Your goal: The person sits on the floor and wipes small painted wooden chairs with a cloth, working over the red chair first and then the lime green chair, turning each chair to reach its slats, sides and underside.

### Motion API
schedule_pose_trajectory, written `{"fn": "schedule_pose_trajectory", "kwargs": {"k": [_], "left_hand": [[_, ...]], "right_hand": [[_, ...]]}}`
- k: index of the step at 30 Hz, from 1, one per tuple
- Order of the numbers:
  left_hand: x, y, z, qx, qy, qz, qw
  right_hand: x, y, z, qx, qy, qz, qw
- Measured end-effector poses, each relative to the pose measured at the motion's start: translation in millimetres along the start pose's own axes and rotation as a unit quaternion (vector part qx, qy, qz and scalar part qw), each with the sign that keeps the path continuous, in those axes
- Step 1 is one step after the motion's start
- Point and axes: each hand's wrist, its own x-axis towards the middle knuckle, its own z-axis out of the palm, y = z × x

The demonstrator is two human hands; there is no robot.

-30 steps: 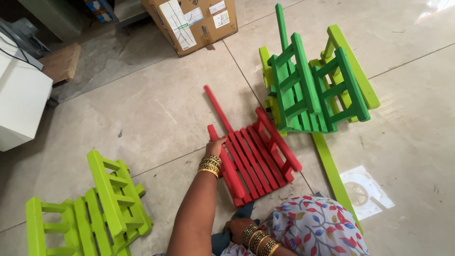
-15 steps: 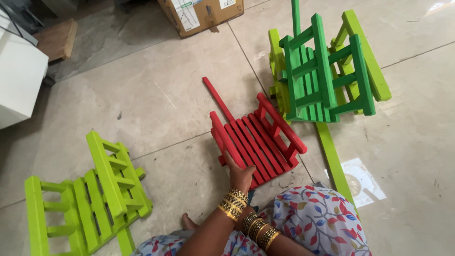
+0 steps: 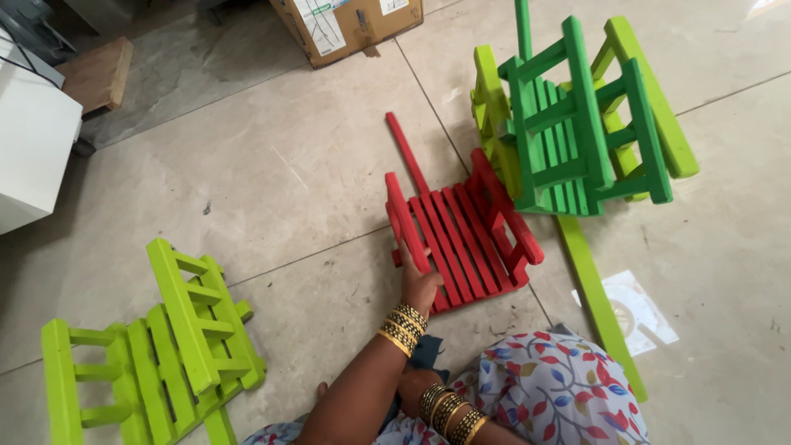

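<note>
A red slatted wooden stool [image 3: 470,222] lies upside down on the tiled floor in front of me. My left hand [image 3: 418,284], with gold bangles at the wrist, grips the near end of its left rail. A loose red slat [image 3: 406,152] sticks out from under the stool's far side. My right hand [image 3: 412,383], also bangled, rests low by my lap and looks closed around a dark cloth [image 3: 428,350]; my left forearm partly hides it.
A dark green stool [image 3: 577,124] is stacked on a lime one [image 3: 494,107] at the far right, with a long lime slat [image 3: 597,305] on the floor below. Another lime stool [image 3: 156,346] lies at the near left. A cardboard box [image 3: 346,25] and a white cabinet [image 3: 29,148] stand farther off.
My left hand has slid along the red stool's left rail from its far part to its near end. The right hand has stayed by my lap.
</note>
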Motion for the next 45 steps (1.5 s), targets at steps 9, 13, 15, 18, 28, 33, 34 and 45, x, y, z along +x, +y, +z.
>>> {"fn": "schedule_pose_trajectory", "kwargs": {"k": [9, 13, 15, 18, 28, 33, 34, 45], "left_hand": [[28, 18, -12, 0.113, -0.047, 0.063, 0.991], [29, 16, -17, 0.185, -0.015, 0.107, 0.977], [27, 16, -24, 0.15, 0.017, 0.102, 0.983], [6, 19, -58, 0.248, 0.09, 0.115, 0.958], [-149, 69, -257, 0.473, 0.485, 0.356, 0.644], [-125, 81, -301, 0.229, 0.56, 0.166, 0.779], [-118, 82, -305, 0.155, 0.514, 0.076, 0.84], [-116, 81, -281, 0.287, 0.445, 0.082, 0.844]], "right_hand": [[1, 1, 4, 0.004, -0.016, 0.021, 1.0], [8, 9, 5, 0.003, 0.01, -0.007, 1.0], [9, 10, 4, 0.023, 0.027, -0.008, 0.999], [12, 14, 3, 0.048, 0.069, 0.021, 0.996], [28, 31, -2, 0.184, 0.371, 0.01, 0.91], [32, 41, 0, 0.147, 0.326, -0.014, 0.934], [31, 42, -1, 0.141, 0.324, -0.009, 0.936], [23, 48, -16, 0.174, 0.309, 0.066, 0.933]]}}
